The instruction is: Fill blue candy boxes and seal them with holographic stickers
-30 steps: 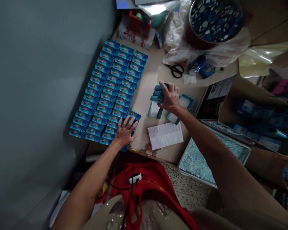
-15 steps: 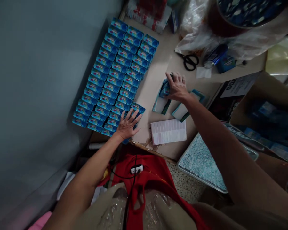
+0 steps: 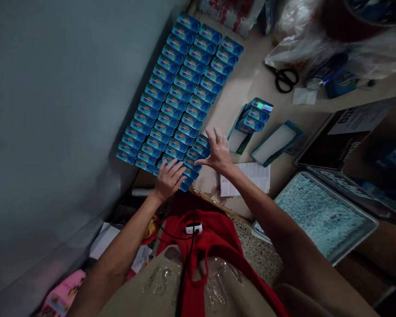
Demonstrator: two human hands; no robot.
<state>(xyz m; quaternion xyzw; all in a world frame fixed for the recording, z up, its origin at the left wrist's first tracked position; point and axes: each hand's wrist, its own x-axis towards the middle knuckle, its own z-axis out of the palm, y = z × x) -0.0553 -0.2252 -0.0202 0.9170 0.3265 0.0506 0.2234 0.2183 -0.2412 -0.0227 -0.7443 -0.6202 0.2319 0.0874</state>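
Small blue packs with printed labels stand in long, tight rows along the wall. My left hand rests at the near end of these rows, fingers stretched out over the packs. To its right, my right hand is open, thumb and fingers apart beside the short outer row, with nothing held. Three blue packs sit together at the far end of an open carton. A second open carton, white inside, lies right of it. Behind my right wrist is a pale printed sheet, partly covered.
Black scissors, a blue can and a white paper piece lie farther back near clear plastic bags. At right, a tray holds pale blue bits beside a dark cardboard box. The table edge is chipped.
My right hand has let go of the packs in the carton and come left to the rows' near end. My left hand has shifted slightly along the packs. The view has moved too.
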